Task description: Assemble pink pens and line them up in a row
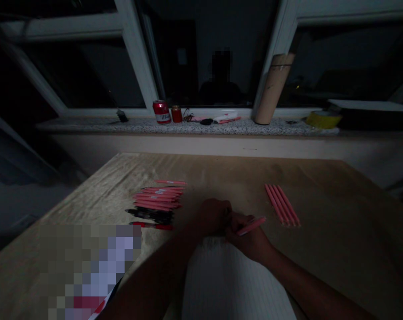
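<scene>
My right hand [251, 240] is closed around a pink pen [253, 226], which slants up and to the right out of the fingers. Touching it, my left hand [216, 215] is curled shut near the pen's lower end; what its fingers hold, if anything, is hidden. To the left lies a pile of pink pens [159, 195], some with white labels. Black pens [151, 214] and a red pen [154, 226] lie just below that pile, and a single pink pen [170, 182] lies above it. On the right, several pink pens [281, 204] lie side by side in a slanted row.
The brown table [221, 171] meets a wall below a speckled windowsill [128, 126]. On the sill stand a red can [161, 112], a small red jar [176, 114], a tall cardboard tube [274, 89] and a yellow tape roll [323, 120]. The room is dim.
</scene>
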A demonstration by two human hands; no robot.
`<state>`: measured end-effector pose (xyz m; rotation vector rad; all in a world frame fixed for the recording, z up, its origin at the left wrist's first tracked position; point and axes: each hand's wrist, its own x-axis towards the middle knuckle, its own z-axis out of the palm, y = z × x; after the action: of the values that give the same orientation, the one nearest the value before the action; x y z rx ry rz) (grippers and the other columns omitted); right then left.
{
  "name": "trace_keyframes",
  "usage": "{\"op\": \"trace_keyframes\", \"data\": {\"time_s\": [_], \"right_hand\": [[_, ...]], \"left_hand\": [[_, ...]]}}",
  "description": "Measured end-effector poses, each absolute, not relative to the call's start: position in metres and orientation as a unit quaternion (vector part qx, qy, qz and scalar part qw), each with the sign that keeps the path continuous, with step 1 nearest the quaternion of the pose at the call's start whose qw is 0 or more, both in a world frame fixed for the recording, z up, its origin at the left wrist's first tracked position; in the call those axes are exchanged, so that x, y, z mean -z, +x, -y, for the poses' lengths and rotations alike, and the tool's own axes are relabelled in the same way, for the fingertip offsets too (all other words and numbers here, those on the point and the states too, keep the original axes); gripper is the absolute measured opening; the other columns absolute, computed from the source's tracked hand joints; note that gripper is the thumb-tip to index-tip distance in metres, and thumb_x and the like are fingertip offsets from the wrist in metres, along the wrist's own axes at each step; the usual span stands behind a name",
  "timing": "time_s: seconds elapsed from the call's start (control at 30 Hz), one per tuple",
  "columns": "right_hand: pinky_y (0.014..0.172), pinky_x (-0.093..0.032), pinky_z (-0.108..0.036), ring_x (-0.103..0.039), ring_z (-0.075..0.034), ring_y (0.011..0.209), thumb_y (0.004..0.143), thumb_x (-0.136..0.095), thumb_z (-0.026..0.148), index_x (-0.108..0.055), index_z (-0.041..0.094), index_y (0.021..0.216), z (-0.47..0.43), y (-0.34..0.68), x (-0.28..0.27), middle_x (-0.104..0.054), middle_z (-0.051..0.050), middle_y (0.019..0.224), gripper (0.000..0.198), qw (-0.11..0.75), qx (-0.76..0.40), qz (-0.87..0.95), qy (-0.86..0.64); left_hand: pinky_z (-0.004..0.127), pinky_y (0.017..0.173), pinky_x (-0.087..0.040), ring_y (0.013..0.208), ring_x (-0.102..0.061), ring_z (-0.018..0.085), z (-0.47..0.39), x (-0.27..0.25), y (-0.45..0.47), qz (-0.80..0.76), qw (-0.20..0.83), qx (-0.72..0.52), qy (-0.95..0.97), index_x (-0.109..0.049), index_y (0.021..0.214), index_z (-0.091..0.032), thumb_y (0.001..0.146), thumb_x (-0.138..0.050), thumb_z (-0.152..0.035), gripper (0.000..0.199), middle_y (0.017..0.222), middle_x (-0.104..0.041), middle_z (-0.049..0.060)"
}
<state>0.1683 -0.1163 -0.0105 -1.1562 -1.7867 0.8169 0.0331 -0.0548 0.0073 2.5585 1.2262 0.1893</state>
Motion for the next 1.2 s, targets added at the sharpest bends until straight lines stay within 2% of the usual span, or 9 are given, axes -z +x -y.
{"op": "trace_keyframes", "data": {"time_s": [0.33,0.53,0.7,0.9,1.2], "right_hand": [[0.043,-0.031,-0.019,-0.041,-0.007,0.045,0.066,-0.052,0.013,-0.030,0.021,0.053,0.1164,0.1697,0.0127,-0.041,0.005,0.052,0.027,0.426,-0.345,0.713,-0.437],[0.043,-0.029,-0.019,-0.040,-0.008,0.045,0.066,-0.052,0.011,-0.032,0.020,0.052,0.1165,0.1692,0.0129,-0.041,0.005,0.050,0.026,0.392,-0.337,0.734,-0.440],[0.045,-0.028,-0.020,-0.038,-0.008,0.047,0.068,-0.051,0.014,-0.031,0.021,0.054,0.1156,0.1690,0.0110,-0.042,0.004,0.052,0.026,0.419,-0.309,0.725,-0.451],[0.042,-0.027,-0.020,-0.040,-0.008,0.044,0.064,-0.051,0.010,-0.029,0.021,0.052,0.1165,0.1699,0.0091,-0.040,0.006,0.049,0.027,0.412,-0.348,0.718,-0.440],[0.045,-0.029,-0.020,-0.041,-0.008,0.047,0.066,-0.050,0.011,-0.030,0.021,0.053,0.1144,0.1715,0.0142,-0.044,0.004,0.053,0.026,0.425,-0.338,0.706,-0.455]], "left_hand": [[0.025,0.064,-0.041,0.072,-0.061,0.017,0.0550,-0.0079,0.0335,-0.427,0.160,-0.065,0.888,-0.063,0.090,-0.019,0.077,-0.050,-0.035,0.024,0.078,-0.066,0.004],[0.025,0.066,-0.041,0.078,-0.061,0.018,0.0557,-0.0108,0.0334,-0.430,0.165,-0.061,0.886,-0.062,0.091,-0.020,0.076,-0.052,-0.036,0.024,0.082,-0.067,0.004],[0.025,0.064,-0.040,0.075,-0.061,0.018,0.0555,-0.0111,0.0337,-0.427,0.164,-0.060,0.887,-0.062,0.090,-0.019,0.077,-0.050,-0.034,0.022,0.079,-0.067,0.004],[0.025,0.065,-0.040,0.076,-0.061,0.017,0.0557,-0.0100,0.0332,-0.423,0.163,-0.069,0.889,-0.062,0.090,-0.019,0.076,-0.053,-0.035,0.023,0.080,-0.066,0.004],[0.025,0.064,-0.040,0.070,-0.060,0.017,0.0546,-0.0074,0.0346,-0.430,0.160,-0.075,0.885,-0.063,0.089,-0.018,0.080,-0.047,-0.037,0.026,0.075,-0.066,0.005]]}}
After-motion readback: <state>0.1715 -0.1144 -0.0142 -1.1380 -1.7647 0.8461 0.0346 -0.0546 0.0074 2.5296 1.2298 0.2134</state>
